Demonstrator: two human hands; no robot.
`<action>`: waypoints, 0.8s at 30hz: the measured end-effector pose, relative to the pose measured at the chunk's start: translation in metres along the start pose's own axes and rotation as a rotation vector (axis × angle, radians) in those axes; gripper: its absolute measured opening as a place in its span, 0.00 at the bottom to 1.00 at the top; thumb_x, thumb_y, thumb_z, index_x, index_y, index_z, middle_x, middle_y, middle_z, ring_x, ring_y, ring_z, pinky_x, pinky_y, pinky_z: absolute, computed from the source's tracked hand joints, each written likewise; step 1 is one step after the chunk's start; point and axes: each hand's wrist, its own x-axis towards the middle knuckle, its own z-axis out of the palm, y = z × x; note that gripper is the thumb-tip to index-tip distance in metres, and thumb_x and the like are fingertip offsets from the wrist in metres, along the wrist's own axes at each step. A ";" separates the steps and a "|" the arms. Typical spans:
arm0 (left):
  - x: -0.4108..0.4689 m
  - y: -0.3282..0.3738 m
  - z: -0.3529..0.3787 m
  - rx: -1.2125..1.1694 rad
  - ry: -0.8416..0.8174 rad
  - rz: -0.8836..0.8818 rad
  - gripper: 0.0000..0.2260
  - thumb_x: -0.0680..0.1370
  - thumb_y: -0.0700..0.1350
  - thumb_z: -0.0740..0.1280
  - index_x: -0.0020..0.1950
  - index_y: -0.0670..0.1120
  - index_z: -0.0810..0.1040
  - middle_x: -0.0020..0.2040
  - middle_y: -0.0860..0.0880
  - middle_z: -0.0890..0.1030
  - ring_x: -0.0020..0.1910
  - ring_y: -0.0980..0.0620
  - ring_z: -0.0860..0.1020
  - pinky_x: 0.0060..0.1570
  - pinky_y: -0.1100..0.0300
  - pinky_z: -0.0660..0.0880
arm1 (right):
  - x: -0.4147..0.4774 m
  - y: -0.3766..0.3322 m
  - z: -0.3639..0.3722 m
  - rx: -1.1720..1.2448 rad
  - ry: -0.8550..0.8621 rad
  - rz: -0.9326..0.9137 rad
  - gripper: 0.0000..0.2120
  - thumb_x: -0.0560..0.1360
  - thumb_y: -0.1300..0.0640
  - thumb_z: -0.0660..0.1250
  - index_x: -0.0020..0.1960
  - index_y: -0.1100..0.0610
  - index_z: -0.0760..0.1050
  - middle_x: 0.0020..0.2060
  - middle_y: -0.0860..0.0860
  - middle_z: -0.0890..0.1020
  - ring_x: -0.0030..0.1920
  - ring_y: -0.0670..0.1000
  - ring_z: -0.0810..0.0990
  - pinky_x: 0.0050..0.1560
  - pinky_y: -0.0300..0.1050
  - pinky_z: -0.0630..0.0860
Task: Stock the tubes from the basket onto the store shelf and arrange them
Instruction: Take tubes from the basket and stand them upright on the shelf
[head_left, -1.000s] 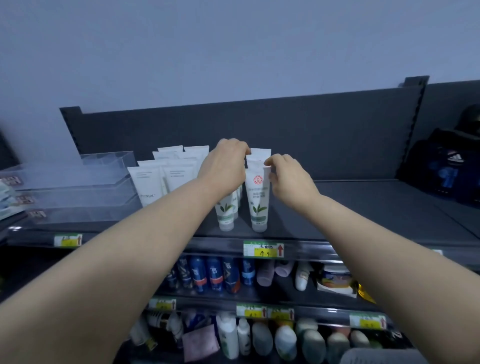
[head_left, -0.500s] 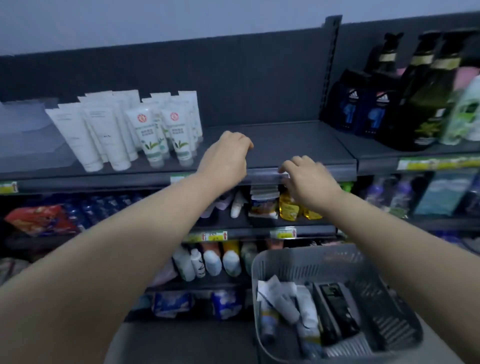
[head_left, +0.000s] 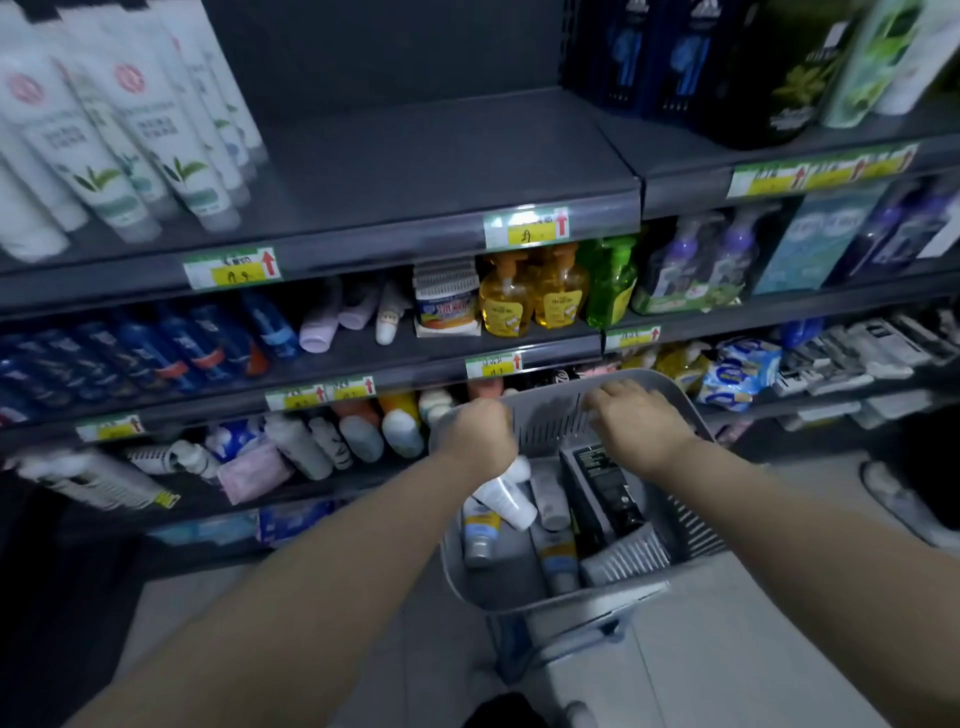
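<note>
Left hand (head_left: 478, 436) curled over a white tube (head_left: 506, 499) in the basket (head_left: 550, 421) — grip unclear — right hand (head_left: 639, 423) loose and empty beside it, both poised to restock the far shelf (head_left: 441, 171)

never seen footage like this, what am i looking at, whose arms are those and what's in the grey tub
No machine here: a person wears a wide-angle camera on the head, so you look down along their bare arms. The left hand and right hand are at a grey basket before store shelves. It contains loose tubes, like the white tube under the left hand. Whether either hand grips anything is hidden. Upper left, green-leaf tubes stand on the top shelf.
</note>
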 end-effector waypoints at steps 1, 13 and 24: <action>0.005 -0.007 0.013 -0.094 -0.032 -0.066 0.07 0.76 0.38 0.62 0.45 0.38 0.80 0.50 0.41 0.82 0.52 0.43 0.79 0.50 0.57 0.75 | 0.001 -0.001 0.008 0.004 -0.030 0.013 0.18 0.77 0.59 0.59 0.67 0.53 0.69 0.63 0.55 0.73 0.66 0.58 0.69 0.62 0.54 0.68; 0.033 -0.052 0.115 -0.608 -0.110 -0.677 0.16 0.74 0.45 0.69 0.59 0.40 0.78 0.52 0.40 0.82 0.49 0.41 0.81 0.48 0.52 0.81 | 0.017 -0.003 0.087 0.043 -0.288 -0.014 0.16 0.77 0.59 0.59 0.65 0.56 0.69 0.63 0.56 0.73 0.65 0.58 0.70 0.62 0.52 0.69; 0.069 -0.052 0.149 -0.771 0.005 -0.920 0.22 0.75 0.46 0.70 0.66 0.38 0.73 0.61 0.39 0.78 0.58 0.41 0.78 0.59 0.52 0.76 | 0.077 -0.008 0.157 0.103 -0.481 -0.346 0.18 0.74 0.66 0.62 0.64 0.59 0.72 0.62 0.58 0.73 0.61 0.58 0.74 0.54 0.48 0.73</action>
